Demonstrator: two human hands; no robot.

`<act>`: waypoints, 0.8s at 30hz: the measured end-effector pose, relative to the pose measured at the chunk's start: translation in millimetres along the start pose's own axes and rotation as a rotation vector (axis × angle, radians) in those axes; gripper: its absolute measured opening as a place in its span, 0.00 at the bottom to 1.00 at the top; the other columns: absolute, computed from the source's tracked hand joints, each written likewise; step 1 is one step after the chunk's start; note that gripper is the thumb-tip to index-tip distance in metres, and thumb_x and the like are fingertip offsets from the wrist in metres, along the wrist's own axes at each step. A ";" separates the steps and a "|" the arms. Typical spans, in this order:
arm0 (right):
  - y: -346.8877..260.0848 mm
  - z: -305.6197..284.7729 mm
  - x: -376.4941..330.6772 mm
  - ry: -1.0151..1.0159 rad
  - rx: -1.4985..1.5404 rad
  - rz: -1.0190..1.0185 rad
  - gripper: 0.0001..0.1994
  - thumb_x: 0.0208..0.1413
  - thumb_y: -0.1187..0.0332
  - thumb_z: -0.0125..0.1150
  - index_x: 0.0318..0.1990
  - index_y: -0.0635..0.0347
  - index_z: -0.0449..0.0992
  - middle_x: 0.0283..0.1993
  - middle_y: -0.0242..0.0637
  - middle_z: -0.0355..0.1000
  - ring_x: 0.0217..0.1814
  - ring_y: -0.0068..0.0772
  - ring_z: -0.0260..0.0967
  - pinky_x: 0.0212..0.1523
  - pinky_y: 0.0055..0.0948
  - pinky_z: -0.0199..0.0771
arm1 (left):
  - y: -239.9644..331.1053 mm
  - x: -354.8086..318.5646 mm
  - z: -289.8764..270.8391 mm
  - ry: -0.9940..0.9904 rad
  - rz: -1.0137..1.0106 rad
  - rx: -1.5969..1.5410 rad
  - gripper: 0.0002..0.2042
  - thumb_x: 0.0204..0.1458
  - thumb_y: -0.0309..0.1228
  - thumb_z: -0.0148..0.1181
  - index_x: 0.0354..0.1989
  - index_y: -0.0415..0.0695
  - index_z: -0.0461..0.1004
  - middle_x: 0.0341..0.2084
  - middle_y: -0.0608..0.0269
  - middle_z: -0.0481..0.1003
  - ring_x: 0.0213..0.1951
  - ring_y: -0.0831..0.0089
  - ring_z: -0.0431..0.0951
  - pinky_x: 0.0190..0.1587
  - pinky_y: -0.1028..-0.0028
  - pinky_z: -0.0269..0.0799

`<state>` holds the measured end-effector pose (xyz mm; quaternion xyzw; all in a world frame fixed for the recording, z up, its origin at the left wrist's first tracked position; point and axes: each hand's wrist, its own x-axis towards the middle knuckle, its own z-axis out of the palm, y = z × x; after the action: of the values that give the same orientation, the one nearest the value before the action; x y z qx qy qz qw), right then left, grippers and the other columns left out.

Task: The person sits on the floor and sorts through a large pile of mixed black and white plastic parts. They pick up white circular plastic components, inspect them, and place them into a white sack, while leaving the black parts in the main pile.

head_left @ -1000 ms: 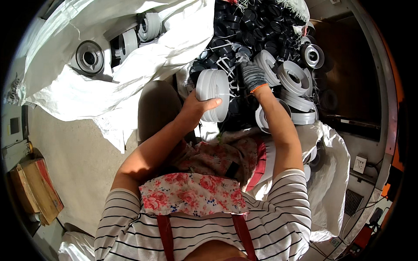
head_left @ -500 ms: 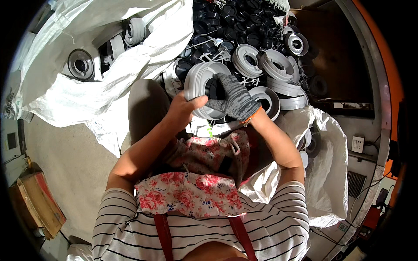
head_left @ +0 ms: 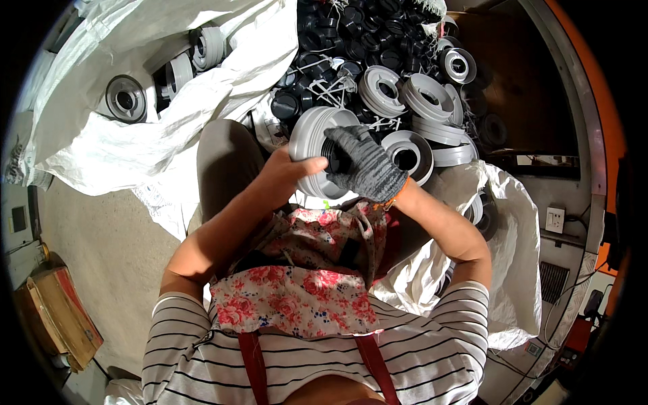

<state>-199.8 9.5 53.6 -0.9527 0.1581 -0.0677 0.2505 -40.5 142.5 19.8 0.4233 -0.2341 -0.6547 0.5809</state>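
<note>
Above my lap, my bare left hand holds a round grey ribbed plastic fitting by its left side, thumb across the rim. Seated in its centre is a black threaded cap. My right hand, in a grey knit glove with an orange cuff, closes its fingers around that cap and hides most of it. Just beyond lie more grey fittings and a heap of loose black caps.
At the left, a white woven sack holds several grey fittings with black centres. Another white sack stands at the right, with fittings inside. A cardboard box sits on the floor at far left. A wall socket and cables are at right.
The fitting and both hands have come slightly nearer to my body. My right hand has turned around the cap, and my right elbow has swung outward to the right.
</note>
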 end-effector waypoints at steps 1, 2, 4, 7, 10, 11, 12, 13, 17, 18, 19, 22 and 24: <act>-3.2 3.4 0.3 0.061 0.098 0.098 0.36 0.34 0.62 0.73 0.54 0.64 0.66 0.48 0.55 0.67 0.50 0.53 0.67 0.50 0.37 0.70 | -3.1 -1.2 2.6 0.058 0.032 0.122 0.17 0.48 0.30 0.61 0.45 0.37 0.69 0.36 0.62 0.73 0.38 0.74 0.74 0.41 0.72 0.69; -5.1 7.1 0.7 0.122 0.194 0.196 0.36 0.34 0.61 0.73 0.54 0.65 0.66 0.47 0.54 0.68 0.50 0.52 0.67 0.51 0.36 0.70 | -5.2 -1.5 5.6 0.071 0.072 0.116 0.15 0.46 0.28 0.63 0.42 0.38 0.70 0.33 0.65 0.72 0.34 0.78 0.71 0.39 0.76 0.66; 0.0 10.3 3.9 0.144 0.372 0.354 0.33 0.41 0.55 0.72 0.50 0.67 0.67 0.38 0.48 0.72 0.37 0.41 0.73 0.41 0.33 0.75 | -3.1 -1.2 8.7 0.098 0.090 0.207 0.15 0.46 0.28 0.63 0.42 0.38 0.70 0.33 0.65 0.72 0.35 0.78 0.71 0.40 0.76 0.66; -9.2 2.6 14.8 -0.038 1.069 0.768 0.30 0.46 0.51 0.68 0.48 0.67 0.67 0.35 0.44 0.72 0.27 0.34 0.73 0.29 0.29 0.76 | -7.8 -0.5 3.3 0.130 0.130 0.196 0.16 0.45 0.29 0.65 0.42 0.37 0.71 0.32 0.66 0.72 0.35 0.79 0.71 0.39 0.76 0.67; 5.4 17.6 9.8 0.100 0.563 0.372 0.29 0.50 0.47 0.62 0.45 0.69 0.68 0.33 0.44 0.73 0.21 0.32 0.72 0.18 0.28 0.74 | 2.3 -2.0 8.0 0.109 0.149 -0.008 0.19 0.43 0.32 0.68 0.41 0.37 0.70 0.30 0.67 0.72 0.33 0.81 0.71 0.36 0.77 0.68; 4.7 17.4 12.8 0.076 0.575 0.385 0.29 0.50 0.47 0.61 0.42 0.69 0.70 0.31 0.45 0.73 0.20 0.32 0.72 0.17 0.28 0.73 | -0.1 -2.2 5.3 0.141 0.157 0.050 0.20 0.43 0.32 0.69 0.41 0.37 0.70 0.30 0.67 0.72 0.34 0.80 0.71 0.37 0.77 0.68; -1.7 13.0 17.3 0.054 0.584 0.401 0.28 0.51 0.46 0.61 0.39 0.69 0.71 0.28 0.45 0.74 0.19 0.33 0.72 0.16 0.27 0.73 | -5.9 -1.1 2.3 0.168 0.163 0.103 0.20 0.42 0.32 0.69 0.42 0.37 0.69 0.31 0.66 0.72 0.34 0.80 0.72 0.37 0.77 0.68; -7.7 -1.3 20.2 -0.284 0.985 0.790 0.28 0.50 0.45 0.60 0.36 0.69 0.73 0.25 0.45 0.74 0.18 0.33 0.72 0.15 0.26 0.72 | -9.9 -0.4 0.1 0.196 0.169 0.156 0.21 0.42 0.31 0.69 0.42 0.36 0.69 0.31 0.65 0.72 0.34 0.80 0.72 0.37 0.76 0.69; 10.6 21.3 15.8 0.156 0.380 0.129 0.31 0.49 0.39 0.57 0.31 0.67 0.74 0.20 0.45 0.73 0.16 0.35 0.72 0.17 0.27 0.72 | -9.9 4.9 0.7 0.212 0.171 0.086 0.21 0.42 0.31 0.69 0.44 0.36 0.68 0.32 0.65 0.72 0.34 0.79 0.72 0.37 0.76 0.69; 18.0 25.2 14.6 0.188 0.343 0.122 0.31 0.49 0.39 0.57 0.30 0.67 0.74 0.19 0.45 0.72 0.16 0.36 0.72 0.17 0.27 0.72 | -9.2 4.1 0.9 0.204 0.171 0.102 0.22 0.42 0.31 0.69 0.44 0.36 0.68 0.32 0.65 0.73 0.34 0.79 0.72 0.37 0.76 0.69; 24.7 28.9 14.1 0.221 0.307 0.117 0.31 0.48 0.38 0.57 0.29 0.66 0.74 0.19 0.45 0.72 0.16 0.37 0.72 0.17 0.26 0.72 | -9.1 3.7 1.1 0.195 0.170 0.118 0.22 0.42 0.31 0.69 0.44 0.37 0.68 0.32 0.64 0.73 0.34 0.79 0.72 0.37 0.76 0.69; 9.4 3.8 22.5 -0.303 0.905 0.745 0.30 0.50 0.39 0.55 0.29 0.65 0.73 0.19 0.46 0.72 0.16 0.37 0.71 0.15 0.27 0.71 | -10.3 2.5 -0.1 0.230 0.167 0.185 0.22 0.42 0.30 0.69 0.44 0.36 0.68 0.33 0.65 0.73 0.34 0.78 0.73 0.37 0.76 0.70; 12.8 13.7 23.0 -0.034 0.536 0.488 0.30 0.52 0.39 0.53 0.31 0.64 0.73 0.24 0.45 0.74 0.18 0.37 0.72 0.16 0.29 0.72 | -4.3 0.5 2.4 0.233 0.157 0.104 0.23 0.41 0.31 0.69 0.45 0.37 0.68 0.33 0.64 0.73 0.35 0.79 0.73 0.38 0.76 0.70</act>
<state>-178.7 -2.5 36.5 -0.7883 0.3534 -0.0292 0.5028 -44.9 142.5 17.5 0.5063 -0.2310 -0.5408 0.6308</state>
